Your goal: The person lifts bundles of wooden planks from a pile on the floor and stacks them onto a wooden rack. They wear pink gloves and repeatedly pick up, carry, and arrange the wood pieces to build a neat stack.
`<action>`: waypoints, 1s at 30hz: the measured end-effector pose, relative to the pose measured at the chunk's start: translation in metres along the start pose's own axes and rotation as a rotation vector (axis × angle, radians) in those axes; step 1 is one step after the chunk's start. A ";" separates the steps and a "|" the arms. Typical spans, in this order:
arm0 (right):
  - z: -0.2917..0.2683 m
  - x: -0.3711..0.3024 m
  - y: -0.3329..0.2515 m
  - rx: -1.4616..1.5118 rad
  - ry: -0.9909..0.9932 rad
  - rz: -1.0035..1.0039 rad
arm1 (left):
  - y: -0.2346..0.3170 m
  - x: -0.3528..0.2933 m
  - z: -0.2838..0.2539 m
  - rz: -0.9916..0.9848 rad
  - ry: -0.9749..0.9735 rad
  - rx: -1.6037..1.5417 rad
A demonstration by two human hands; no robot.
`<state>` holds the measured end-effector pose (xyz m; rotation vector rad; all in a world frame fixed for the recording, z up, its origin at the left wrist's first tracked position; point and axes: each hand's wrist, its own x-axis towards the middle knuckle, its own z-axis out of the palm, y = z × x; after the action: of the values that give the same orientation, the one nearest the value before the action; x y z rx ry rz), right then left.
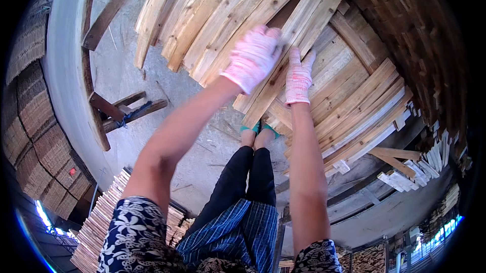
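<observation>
Two narrow wooden boards (315, 12) lie slantwise side by side over a pile of light, knotty planks. My left hand (251, 59), in a pink-and-white knit glove, is over the left-hand planks (223, 17), beside the slanting boards. Motion blurs its fingers, so its grip is unclear. My right hand (299, 78), gloved alike, rests at the right edge of the slanting boards with its fingertips apart. Right of it, more planks (364, 106) lie in overlapping rows.
A tall stack of timber (415, 35) rises at the far right. Bundled wood (43, 126) stands along the left, near a wooden frame (129, 108) on the concrete floor (131, 65). Thin slats (98, 222) are stacked at lower left. My green-shod feet (248, 130) are close to the plank ends.
</observation>
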<state>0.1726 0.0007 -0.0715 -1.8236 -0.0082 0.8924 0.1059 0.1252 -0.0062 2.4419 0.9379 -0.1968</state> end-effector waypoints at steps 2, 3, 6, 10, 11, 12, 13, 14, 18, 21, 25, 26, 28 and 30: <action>-0.003 0.005 0.011 -0.055 0.026 0.004 | -0.030 0.015 -0.028 -0.152 -0.179 0.084; 0.002 0.007 0.011 -0.071 0.023 -0.002 | -0.048 0.020 -0.043 -0.236 -0.258 0.140; 0.034 0.005 0.007 -0.022 0.021 0.001 | -0.097 0.015 -0.056 -0.291 -0.301 0.202; 0.064 0.000 -0.009 0.117 0.048 0.130 | -0.085 0.028 -0.051 -0.327 -0.406 0.274; 0.065 0.003 -0.001 0.011 0.075 0.016 | -0.085 0.034 -0.049 -0.285 -0.423 0.303; 0.062 0.007 0.017 -0.111 0.120 -0.090 | -0.085 0.040 -0.047 -0.227 -0.448 0.321; 0.060 0.009 0.019 -0.176 0.115 -0.062 | -0.086 0.039 -0.041 -0.180 -0.479 0.332; 0.054 0.012 0.020 -0.239 0.118 -0.032 | -0.074 0.039 -0.043 -0.191 -0.462 0.322; -0.010 0.014 -0.030 -0.621 -0.144 0.010 | -0.075 0.028 -0.047 -0.306 -0.365 0.373; -0.121 -0.021 -0.045 -0.859 0.282 -0.194 | -0.064 0.026 -0.059 -0.420 -0.434 0.386; -0.272 -0.084 0.030 -0.520 0.433 0.345 | 0.021 0.019 -0.035 -0.269 -0.279 0.335; -0.282 -0.089 0.065 -0.410 0.489 0.304 | 0.033 0.010 0.003 -0.065 -0.281 0.187; -0.285 -0.088 0.092 -0.247 0.486 0.275 | 0.070 -0.040 0.084 0.249 -0.164 -0.212; -0.280 -0.087 0.085 -0.150 0.439 0.296 | 0.131 -0.049 0.130 0.033 -0.590 -0.530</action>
<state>0.2374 -0.2966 -0.0451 -2.1648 0.4934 0.6857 0.1613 -0.0521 -0.0485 1.7575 0.5852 -0.5442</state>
